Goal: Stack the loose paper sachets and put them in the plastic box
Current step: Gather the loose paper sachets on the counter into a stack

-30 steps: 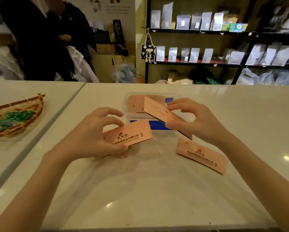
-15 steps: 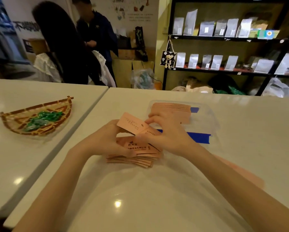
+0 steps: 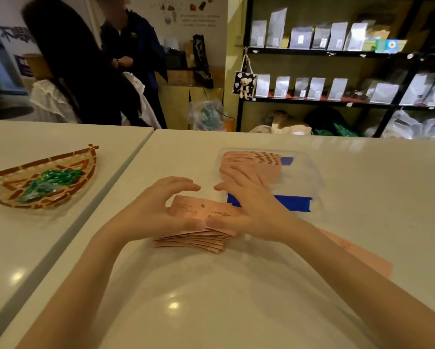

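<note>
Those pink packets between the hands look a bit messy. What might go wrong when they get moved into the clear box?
1. The pile of sachets is fanned out at its near edge, so loose ones may slip out when the left hand and right hand lift it.
2. The plastic box already holds a row of sachets, so the new pile might knock it over.
3. One sachet lies partly under the right forearm and may be missed.

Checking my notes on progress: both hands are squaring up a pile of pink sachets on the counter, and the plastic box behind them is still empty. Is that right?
Not quite. The head view shows the plastic box already holds a row of pink sachets. The rest stands: the left hand and right hand are squaring up the pile on the counter.
</note>
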